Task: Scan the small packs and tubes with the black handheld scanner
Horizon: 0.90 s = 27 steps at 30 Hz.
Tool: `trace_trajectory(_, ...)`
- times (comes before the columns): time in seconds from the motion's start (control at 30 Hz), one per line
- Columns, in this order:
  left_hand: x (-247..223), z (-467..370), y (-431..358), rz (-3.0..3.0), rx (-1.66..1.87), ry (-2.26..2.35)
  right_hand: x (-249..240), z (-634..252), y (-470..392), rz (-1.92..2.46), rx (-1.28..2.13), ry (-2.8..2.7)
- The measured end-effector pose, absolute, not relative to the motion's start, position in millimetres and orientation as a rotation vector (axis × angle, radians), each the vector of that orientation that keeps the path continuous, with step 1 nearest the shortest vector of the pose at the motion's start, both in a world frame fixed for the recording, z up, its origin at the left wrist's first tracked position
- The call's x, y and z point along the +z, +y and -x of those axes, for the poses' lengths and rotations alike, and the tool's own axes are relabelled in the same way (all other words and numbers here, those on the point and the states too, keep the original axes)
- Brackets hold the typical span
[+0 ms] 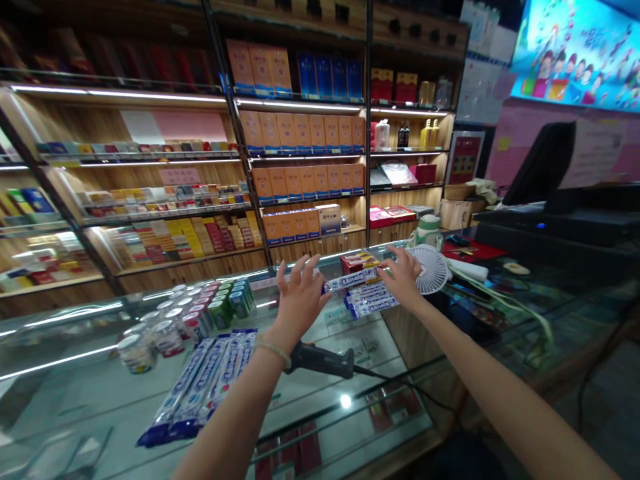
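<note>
My left hand [300,300] and my right hand [401,275] are above the glass counter, with a long blue-and-white candy stick [353,279] between them. The thumb of my left hand meets its left end, the other fingers raised and spread. At its right end, the thumb and a finger of my right hand pinch the wrapper. Several similar sticks [371,299] lie just below it. More long packs [205,380] lie in a row to the left of my left forearm. A dark handheld scanner [323,360] rests beside my left wrist.
Small jars and tubs [167,337] stand in rows at the left of the glass counter [65,400]. A white fan [429,270], a green-lidded bottle [428,231] and a red box [357,260] are near my right hand. A monitor [540,163] stands at the right; stocked shelves are behind.
</note>
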<state>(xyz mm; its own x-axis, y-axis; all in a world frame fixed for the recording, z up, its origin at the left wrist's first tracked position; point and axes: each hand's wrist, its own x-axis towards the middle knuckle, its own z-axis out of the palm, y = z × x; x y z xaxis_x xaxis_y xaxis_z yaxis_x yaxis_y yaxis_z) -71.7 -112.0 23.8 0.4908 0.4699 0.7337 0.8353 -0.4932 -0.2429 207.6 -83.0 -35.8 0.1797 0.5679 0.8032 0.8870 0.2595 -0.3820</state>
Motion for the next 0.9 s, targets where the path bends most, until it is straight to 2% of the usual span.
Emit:
trace_trajectory(0.57, -19.6, -5.8, -110.3, 2.378, -0.524, -1.127, -72.2, -250.7, -120.3, 1.752, -0.791, -1.522)
trace_trajectory(0.9, -27.4, -13.9, -112.1, 2.5, -0.399, -1.256, -77.4, -253.2, -128.0, 1.833, -0.798, -1.597)
